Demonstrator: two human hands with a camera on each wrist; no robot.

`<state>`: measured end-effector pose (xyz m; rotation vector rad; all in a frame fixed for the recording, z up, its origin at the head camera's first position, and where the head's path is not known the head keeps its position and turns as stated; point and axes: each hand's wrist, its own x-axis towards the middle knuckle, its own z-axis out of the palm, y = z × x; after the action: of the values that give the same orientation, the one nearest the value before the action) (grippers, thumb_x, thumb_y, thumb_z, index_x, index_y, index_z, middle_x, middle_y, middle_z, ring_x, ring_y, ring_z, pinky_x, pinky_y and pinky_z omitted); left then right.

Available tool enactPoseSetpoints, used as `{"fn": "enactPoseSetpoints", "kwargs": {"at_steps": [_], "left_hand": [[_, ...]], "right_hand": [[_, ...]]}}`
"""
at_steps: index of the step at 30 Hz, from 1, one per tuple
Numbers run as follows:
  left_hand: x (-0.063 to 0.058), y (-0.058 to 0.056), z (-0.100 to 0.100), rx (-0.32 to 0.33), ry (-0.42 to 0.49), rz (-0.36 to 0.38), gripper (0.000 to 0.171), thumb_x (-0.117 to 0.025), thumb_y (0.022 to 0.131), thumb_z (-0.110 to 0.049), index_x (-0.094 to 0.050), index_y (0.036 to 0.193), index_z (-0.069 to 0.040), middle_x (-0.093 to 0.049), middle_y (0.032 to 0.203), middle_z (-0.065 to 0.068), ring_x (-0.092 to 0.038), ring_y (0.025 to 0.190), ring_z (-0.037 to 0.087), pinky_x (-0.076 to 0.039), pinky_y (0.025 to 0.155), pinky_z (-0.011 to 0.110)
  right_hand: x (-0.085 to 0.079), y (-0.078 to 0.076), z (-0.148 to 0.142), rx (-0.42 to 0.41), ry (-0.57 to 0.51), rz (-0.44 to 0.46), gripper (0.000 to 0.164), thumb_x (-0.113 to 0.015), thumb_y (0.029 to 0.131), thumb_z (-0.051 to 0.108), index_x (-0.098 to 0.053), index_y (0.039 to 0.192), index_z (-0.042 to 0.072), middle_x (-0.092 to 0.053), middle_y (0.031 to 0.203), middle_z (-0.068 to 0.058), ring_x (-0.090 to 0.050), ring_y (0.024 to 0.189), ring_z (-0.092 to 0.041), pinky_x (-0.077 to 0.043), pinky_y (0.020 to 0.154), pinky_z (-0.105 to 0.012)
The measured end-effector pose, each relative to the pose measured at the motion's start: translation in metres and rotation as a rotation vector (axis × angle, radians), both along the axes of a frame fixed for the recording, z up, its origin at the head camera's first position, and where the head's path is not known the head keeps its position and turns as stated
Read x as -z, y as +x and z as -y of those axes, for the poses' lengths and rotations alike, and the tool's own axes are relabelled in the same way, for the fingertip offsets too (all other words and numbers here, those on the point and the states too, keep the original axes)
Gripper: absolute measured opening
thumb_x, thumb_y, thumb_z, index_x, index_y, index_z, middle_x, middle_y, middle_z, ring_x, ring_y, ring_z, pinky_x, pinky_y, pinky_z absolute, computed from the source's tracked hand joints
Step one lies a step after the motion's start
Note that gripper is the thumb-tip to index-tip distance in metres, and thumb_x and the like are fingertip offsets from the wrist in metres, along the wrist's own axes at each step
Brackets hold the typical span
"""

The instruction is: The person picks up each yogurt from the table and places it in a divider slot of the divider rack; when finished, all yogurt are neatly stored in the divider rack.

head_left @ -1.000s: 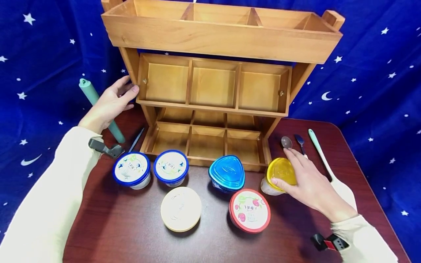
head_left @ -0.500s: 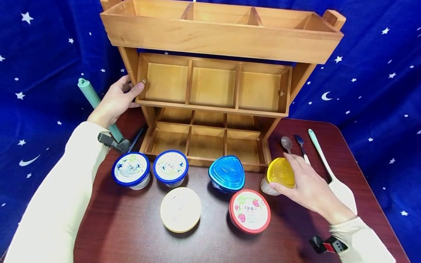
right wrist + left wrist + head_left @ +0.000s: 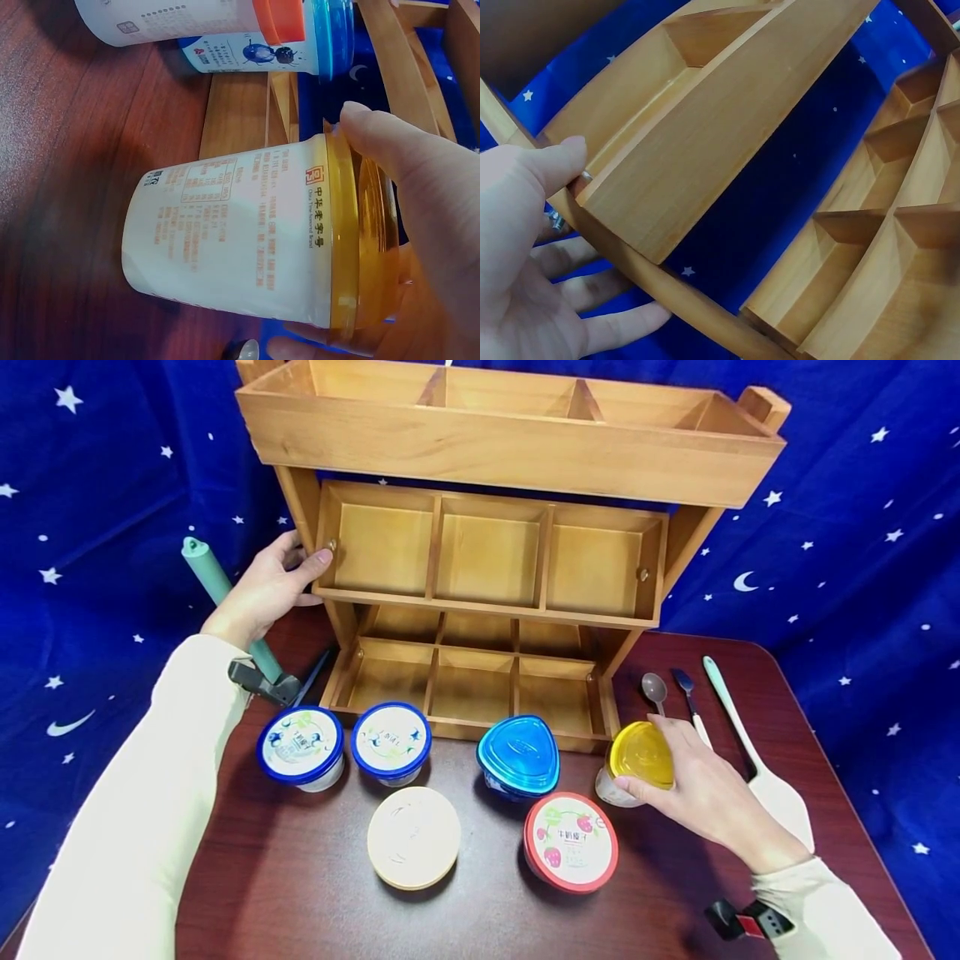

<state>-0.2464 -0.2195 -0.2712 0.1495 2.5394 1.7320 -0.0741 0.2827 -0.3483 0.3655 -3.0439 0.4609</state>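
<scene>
My left hand (image 3: 268,583) grips the left side of a three-tier wooden rack (image 3: 510,453). In the left wrist view its thumb lies over the end of the middle tray (image 3: 705,142), and the fingers reach behind the side post (image 3: 686,306). My right hand (image 3: 708,789) holds a white tub with a yellow lid (image 3: 639,753) at the right front of the rack. From the right wrist the thumb shows on one side of the tub's lid (image 3: 345,232) and fingers on the other. The tub stands upright on the table.
Left of centre are two blue-rimmed tubs (image 3: 300,743) (image 3: 392,739) and a cream-lidded tub (image 3: 414,837). A blue-lidded tub (image 3: 517,755) and red-rimmed tub (image 3: 572,842) stand centre right. A spoon (image 3: 654,688), small spreader (image 3: 684,683) and spatula (image 3: 726,693) lie right; a green-handled tool (image 3: 206,568) leans left.
My left hand has shifted slightly right, bringing its thumb over the end of the middle tray. My right hand has closed in on the yellow-lidded tub, which stays in place.
</scene>
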Motion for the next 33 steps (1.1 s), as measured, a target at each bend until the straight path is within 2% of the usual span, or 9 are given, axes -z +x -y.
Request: {"fn": "enactPoseSetpoints", "kwargs": {"at_steps": [12, 15, 20, 26, 29, 33], "left_hand": [[0.001, 0.000, -0.002, -0.004, 0.005, -0.003, 0.064, -0.049, 0.100, -0.046, -0.027, 0.153, -0.016, -0.042, 0.147, 0.018, -0.053, 0.125, 0.031, -0.052, 0.102, 0.046], [0.001, 0.000, -0.001, -0.003, 0.011, 0.004, 0.065, -0.049, 0.101, -0.045, -0.026, 0.154, -0.016, -0.041, 0.148, 0.018, -0.053, 0.126, 0.031, -0.051, 0.103, 0.047], [0.001, 0.000, -0.001, -0.004, 0.011, 0.009, 0.065, -0.049, 0.101, -0.045, -0.026, 0.154, -0.016, -0.041, 0.148, 0.019, -0.052, 0.127, 0.032, -0.051, 0.103, 0.047], [0.001, -0.001, 0.000, 0.001, 0.016, 0.018, 0.065, -0.048, 0.101, -0.045, -0.024, 0.155, -0.017, -0.039, 0.149, 0.019, -0.050, 0.130, 0.035, -0.048, 0.105, 0.050], [0.001, -0.001, 0.000, 0.002, 0.016, 0.017, 0.065, -0.048, 0.101, -0.045, -0.024, 0.155, -0.017, -0.039, 0.149, 0.019, -0.050, 0.130, 0.035, -0.048, 0.105, 0.051], [0.001, -0.001, -0.001, 0.011, 0.009, 0.012, 0.065, -0.047, 0.101, -0.045, -0.023, 0.155, -0.017, -0.039, 0.150, 0.019, -0.049, 0.131, 0.035, -0.049, 0.104, 0.051]], "right_hand": [[0.001, -0.002, -0.002, -0.008, -0.021, -0.096, 0.088, -0.082, 0.075, 0.050, -0.045, 0.137, -0.001, -0.054, 0.122, -0.023, -0.060, 0.091, -0.033, -0.052, 0.068, -0.043], [-0.005, -0.001, -0.001, -0.009, -0.032, -0.119, 0.088, -0.084, 0.074, 0.048, -0.045, 0.136, -0.001, -0.054, 0.123, -0.023, -0.060, 0.091, -0.034, -0.051, 0.067, -0.043], [-0.025, -0.003, 0.002, -0.025, -0.070, -0.172, 0.083, -0.085, 0.072, 0.041, -0.048, 0.133, 0.000, -0.055, 0.123, -0.021, -0.057, 0.093, -0.032, -0.048, 0.066, -0.041], [-0.046, -0.019, 0.005, 0.011, -0.111, -0.183, 0.080, -0.084, 0.075, 0.039, -0.048, 0.136, 0.003, -0.055, 0.123, -0.020, -0.054, 0.095, -0.034, -0.042, 0.065, -0.038], [-0.050, -0.030, 0.010, 0.031, -0.126, -0.165, 0.079, -0.083, 0.076, 0.042, -0.048, 0.137, 0.005, -0.054, 0.121, -0.018, -0.052, 0.098, -0.033, -0.041, 0.068, -0.040], [-0.049, -0.046, 0.017, 0.017, -0.145, -0.147, 0.079, -0.080, 0.079, 0.043, -0.047, 0.138, 0.003, -0.053, 0.126, -0.021, -0.050, 0.103, -0.033, -0.041, 0.076, -0.043]]}}
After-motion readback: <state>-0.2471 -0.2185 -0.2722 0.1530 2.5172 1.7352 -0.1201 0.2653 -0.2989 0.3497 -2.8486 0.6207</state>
